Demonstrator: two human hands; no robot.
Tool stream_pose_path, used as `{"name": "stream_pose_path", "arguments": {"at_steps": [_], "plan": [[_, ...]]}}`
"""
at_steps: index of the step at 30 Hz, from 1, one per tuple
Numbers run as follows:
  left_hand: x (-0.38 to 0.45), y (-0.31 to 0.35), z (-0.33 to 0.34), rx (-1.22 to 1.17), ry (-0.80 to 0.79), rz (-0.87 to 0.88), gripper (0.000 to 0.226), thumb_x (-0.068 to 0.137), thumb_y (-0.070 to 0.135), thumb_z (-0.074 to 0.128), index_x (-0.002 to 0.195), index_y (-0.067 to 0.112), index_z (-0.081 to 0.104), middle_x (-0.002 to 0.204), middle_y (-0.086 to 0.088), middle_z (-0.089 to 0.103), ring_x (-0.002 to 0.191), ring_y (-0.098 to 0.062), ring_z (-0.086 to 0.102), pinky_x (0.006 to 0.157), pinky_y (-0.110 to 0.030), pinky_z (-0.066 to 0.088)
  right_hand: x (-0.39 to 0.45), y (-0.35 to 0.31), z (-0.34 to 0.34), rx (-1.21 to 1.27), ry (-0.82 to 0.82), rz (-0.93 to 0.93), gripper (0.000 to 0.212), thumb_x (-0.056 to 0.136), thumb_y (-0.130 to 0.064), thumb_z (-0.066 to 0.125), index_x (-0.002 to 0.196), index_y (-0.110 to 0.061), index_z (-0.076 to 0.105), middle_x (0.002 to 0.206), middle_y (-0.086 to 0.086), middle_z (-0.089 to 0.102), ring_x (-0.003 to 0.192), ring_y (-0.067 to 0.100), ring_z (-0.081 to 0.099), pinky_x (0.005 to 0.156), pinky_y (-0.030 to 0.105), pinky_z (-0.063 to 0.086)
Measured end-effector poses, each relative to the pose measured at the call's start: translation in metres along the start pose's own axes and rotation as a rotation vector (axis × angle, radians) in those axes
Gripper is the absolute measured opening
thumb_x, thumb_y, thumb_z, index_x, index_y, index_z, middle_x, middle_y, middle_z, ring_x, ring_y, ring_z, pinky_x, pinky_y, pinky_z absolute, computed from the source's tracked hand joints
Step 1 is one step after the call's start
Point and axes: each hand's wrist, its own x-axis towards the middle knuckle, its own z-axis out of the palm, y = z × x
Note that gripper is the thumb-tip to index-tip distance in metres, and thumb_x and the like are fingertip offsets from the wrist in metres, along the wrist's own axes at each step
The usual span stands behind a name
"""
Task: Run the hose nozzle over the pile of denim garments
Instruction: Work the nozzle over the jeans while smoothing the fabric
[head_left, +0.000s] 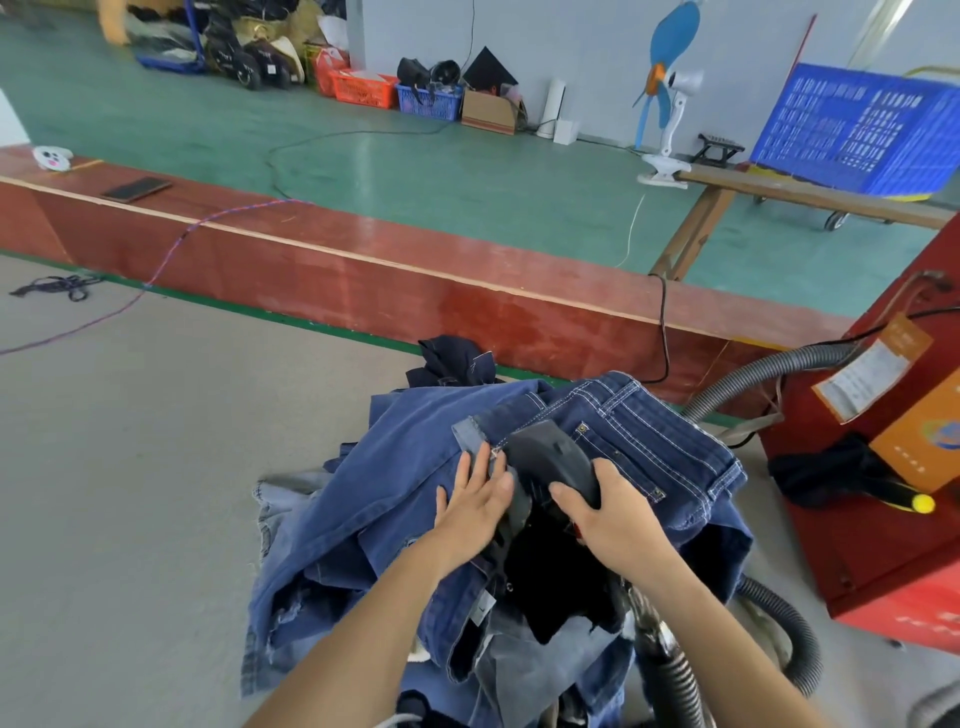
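The top jeans on my pile of denim garments are dark blue with white stitching, over paler blue and grey pieces, and the nozzle on them is black. The ribbed hose is grey, the machine red with an orange label, and the floor green.

Bare table open left of denim pile; red machine and ribbed hose crowd the right, red ledge behind.
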Motion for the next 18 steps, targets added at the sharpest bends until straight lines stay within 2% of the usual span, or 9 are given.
{"name": "stream_pose_path", "arguments": {"at_steps": [3, 7, 11, 15, 18], "plan": [[0.001, -0.001, 0.004, 0.063, 0.033, -0.006, 0.051, 0.103, 0.047, 0.013, 0.152, 0.039, 0.001, 0.158, 0.016, -0.020, 0.144, -0.008, -0.023, 0.115, -0.046, -0.014, -0.001, -0.005, -0.001, -0.042, 0.110, 0.049, 0.028, 0.094, -0.044, 0.051, 0.098, -0.016, 0.045, 0.075, -0.002, 0.061, 0.070, 0.019, 0.061, 0.063, 0.034, 0.045], [0.005, -0.001, 0.007, 0.200, 0.047, -0.012, 0.058, 0.102, 0.051, 0.022, 0.152, 0.038, -0.005, 0.158, 0.013, -0.023, 0.144, -0.012, -0.025, 0.116, -0.050, -0.009, -0.005, -0.015, -0.024, -0.184, 0.256, -0.047, 0.031, 0.091, -0.057, 0.045, 0.103, -0.030, 0.039, 0.072, -0.009, 0.061, 0.064, 0.010, 0.057, 0.051, 0.027, 0.036], [0.003, -0.002, 0.005, 0.198, 0.027, 0.002, 0.084, 0.089, 0.069, 0.034, 0.152, 0.035, -0.011, 0.156, 0.014, -0.028, 0.143, -0.012, -0.027, 0.115, -0.053, -0.008, -0.016, -0.020, -0.040, -0.311, 0.198, -0.126, 0.038, 0.089, -0.067, 0.041, 0.098, -0.030, 0.038, 0.067, -0.009, 0.059, 0.062, 0.013, 0.059, 0.051, 0.029, 0.039], [-0.001, 0.004, 0.005, 0.210, 0.033, -0.021, 0.116, 0.070, 0.083, 0.048, 0.150, 0.033, -0.019, 0.154, 0.017, -0.030, 0.143, -0.011, -0.027, 0.115, -0.055, -0.005, -0.030, -0.018, -0.036, -0.552, 0.111, -0.178, 0.046, 0.088, -0.070, 0.038, 0.101, -0.026, 0.041, 0.079, -0.005, 0.061, 0.078, 0.023, 0.063, 0.059, 0.032, 0.042], [-0.004, 0.006, 0.008, 0.232, 0.072, -0.051, 0.128, 0.063, 0.084, 0.055, 0.150, 0.030, -0.021, 0.155, 0.016, -0.029, 0.144, -0.013, -0.027, 0.116, -0.056, -0.002, -0.034, -0.019, -0.031, -0.569, 0.040, -0.173, 0.045, 0.089, -0.068, 0.040, 0.098, -0.024, 0.040, 0.083, -0.005, 0.059, 0.083, 0.024, 0.062, 0.061, 0.032, 0.039]]}}
